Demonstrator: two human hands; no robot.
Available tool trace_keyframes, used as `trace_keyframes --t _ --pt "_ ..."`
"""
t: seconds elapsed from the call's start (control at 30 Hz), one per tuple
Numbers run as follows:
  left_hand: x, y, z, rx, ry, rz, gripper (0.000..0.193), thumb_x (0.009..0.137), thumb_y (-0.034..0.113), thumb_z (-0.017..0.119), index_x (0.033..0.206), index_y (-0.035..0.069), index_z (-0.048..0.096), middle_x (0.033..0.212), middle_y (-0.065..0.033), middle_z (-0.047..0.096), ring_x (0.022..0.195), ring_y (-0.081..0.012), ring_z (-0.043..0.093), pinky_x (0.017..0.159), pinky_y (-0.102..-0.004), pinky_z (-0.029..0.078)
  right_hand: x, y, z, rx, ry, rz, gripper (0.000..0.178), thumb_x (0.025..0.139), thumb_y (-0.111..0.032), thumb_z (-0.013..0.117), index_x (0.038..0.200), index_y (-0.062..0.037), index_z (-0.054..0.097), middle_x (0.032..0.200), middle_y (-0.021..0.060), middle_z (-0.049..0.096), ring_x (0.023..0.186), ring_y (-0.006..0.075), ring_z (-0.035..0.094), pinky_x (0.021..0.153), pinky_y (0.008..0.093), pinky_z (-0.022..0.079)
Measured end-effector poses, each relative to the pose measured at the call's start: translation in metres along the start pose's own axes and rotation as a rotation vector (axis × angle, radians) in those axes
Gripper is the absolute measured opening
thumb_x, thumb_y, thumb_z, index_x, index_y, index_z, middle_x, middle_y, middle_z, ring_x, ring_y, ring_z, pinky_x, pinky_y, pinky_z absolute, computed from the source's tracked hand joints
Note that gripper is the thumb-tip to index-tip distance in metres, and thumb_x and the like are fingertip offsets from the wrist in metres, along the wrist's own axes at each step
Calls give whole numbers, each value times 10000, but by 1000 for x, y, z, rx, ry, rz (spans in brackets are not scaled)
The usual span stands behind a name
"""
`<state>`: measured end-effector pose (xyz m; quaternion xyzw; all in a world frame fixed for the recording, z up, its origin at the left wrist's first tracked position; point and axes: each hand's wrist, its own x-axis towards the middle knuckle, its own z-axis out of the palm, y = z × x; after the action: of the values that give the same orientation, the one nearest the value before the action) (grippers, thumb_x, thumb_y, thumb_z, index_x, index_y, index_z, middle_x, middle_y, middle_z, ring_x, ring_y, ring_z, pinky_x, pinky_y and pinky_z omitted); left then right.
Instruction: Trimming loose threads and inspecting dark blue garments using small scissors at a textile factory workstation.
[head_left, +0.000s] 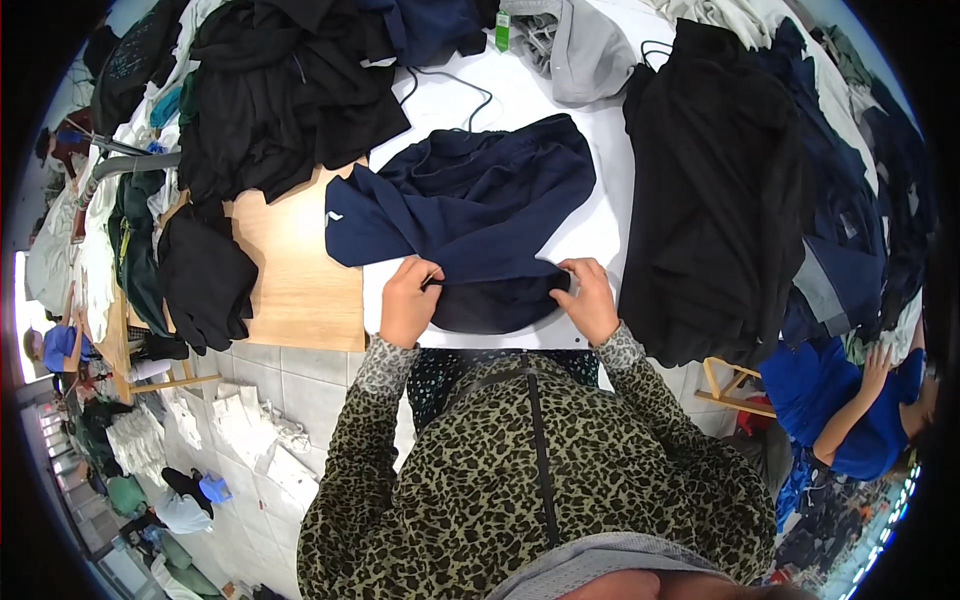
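Note:
A navy blue cloth garment (480,190), perhaps trousers, lies bunched on the white table top in front of me. Its lower edge is turned so that a darker, near-black layer (490,305) shows below. My left hand (410,300) pinches the left end of this edge between thumb and fingers. At the right end my right hand (590,298) grips the same edge. Between them the cloth is drawn fairly straight. A dark cord (480,95) lies above the garment, and a small white mark (334,216) shows on its left part.
Black garments (290,100) are heaped at the far left over a wooden board (300,260). Folded black trousers (715,190) lie close on my right. A grey garment (590,50) and a green tag (502,32) are at the back. A co-worker in blue (850,410) stands at right.

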<state>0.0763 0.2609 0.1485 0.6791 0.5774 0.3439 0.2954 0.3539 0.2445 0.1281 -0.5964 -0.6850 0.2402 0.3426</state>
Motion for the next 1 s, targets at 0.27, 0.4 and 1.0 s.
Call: trace_keyframes --t 0.27,0.4,1.0 --pt "-45 12 23 147 -127 129 363 669 86 724 1014 82 612 1038 -77 525 798 -217 601 661 -325 507 -64 7 13 789 -565 933 308 853 -311 642 833 -4 633 692 22 599 588 64 514 535 187 411" --pt "-56 -12 44 257 -232 258 257 648 74 727 888 66 636 877 -54 565 817 -239 593 634 -320 499 -38 -8 22 1010 -647 1120 466 837 -398 643 924 58 603 781 92 628 649 116 564 595 216 455" --pt "-34 29 27 225 321 712 373 466 116 583 820 65 688 761 -28 543 603 -178 497 465 -276 404 -1 -47 3 1902 -371 953 451 974 -321 394 1256 30 407 1184 148 567 1124 257 544 1023 430 393"
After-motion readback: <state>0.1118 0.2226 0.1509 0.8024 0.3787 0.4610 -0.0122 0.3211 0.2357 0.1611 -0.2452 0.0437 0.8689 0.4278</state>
